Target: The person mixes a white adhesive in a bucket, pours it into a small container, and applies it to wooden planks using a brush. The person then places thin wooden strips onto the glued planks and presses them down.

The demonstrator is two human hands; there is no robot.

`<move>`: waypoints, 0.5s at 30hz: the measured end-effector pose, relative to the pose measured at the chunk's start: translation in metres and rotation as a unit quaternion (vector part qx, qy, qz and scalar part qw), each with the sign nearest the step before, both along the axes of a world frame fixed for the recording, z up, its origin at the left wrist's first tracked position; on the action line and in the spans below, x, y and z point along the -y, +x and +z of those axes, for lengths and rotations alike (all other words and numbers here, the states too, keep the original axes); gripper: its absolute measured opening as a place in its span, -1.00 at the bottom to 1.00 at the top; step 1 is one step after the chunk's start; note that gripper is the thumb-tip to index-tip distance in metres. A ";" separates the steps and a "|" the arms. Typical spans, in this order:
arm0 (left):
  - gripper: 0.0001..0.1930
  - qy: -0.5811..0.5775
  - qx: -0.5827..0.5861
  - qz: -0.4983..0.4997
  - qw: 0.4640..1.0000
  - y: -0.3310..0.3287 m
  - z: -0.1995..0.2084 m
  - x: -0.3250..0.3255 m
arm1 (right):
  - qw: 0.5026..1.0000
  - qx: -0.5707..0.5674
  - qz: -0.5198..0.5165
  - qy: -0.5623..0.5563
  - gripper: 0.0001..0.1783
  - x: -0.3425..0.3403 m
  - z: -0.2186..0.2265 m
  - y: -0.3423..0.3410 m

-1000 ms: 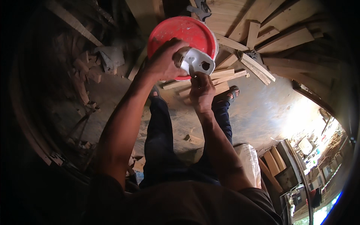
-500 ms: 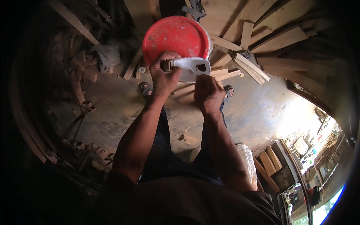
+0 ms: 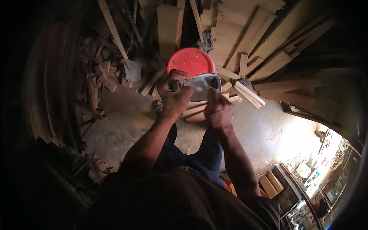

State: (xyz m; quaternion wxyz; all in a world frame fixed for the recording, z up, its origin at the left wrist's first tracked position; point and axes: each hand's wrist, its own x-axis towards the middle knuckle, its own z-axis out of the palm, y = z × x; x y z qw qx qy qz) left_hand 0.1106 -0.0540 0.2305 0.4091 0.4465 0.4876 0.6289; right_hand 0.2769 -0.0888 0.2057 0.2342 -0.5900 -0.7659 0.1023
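Note:
My left hand (image 3: 174,95) is closed round a short brown, block-ended piece (image 3: 177,85), which looks like a wooden handle. It meets the near-left end of a pale grey-white piece (image 3: 197,87) with rounded corners. Toward the right end of that piece is a dark opening (image 3: 212,82). Just below the opening, my right hand (image 3: 219,111) has its fingers curled and smeared by motion, so whether it grips the edge cannot be told. Behind both hands stands a bucket with a scuffed red lid (image 3: 190,61); the pale piece overlaps its near edge in view.
Boards (image 3: 264,34) lean and lie at the far right, with loose strips (image 3: 249,94) beside the bucket. Wood offcuts (image 3: 103,74) and a grey plastic bag (image 3: 131,71) lie at left. My feet stand near the bucket. Bright light falls on the floor at right.
The view has tilted, so the bucket and hands sit lower in the picture. My left hand still grips the brown end; my right hand has shifted slightly below the opening.

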 end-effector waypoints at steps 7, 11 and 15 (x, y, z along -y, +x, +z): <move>-0.66 0.108 -0.064 -0.048 0.991 -0.062 0.078 0.022 | 0.998 0.009 0.010 0.063 -0.78 0.014 0.110 -0.032; -0.65 0.133 -0.106 -0.008 0.985 -0.086 0.123 0.053 | 0.989 -0.002 0.119 0.092 -0.76 0.034 0.123 -0.081; -0.67 0.159 -0.107 0.071 0.979 -0.111 0.134 0.101 | 0.984 0.014 0.127 0.121 -0.74 0.047 0.170 -0.073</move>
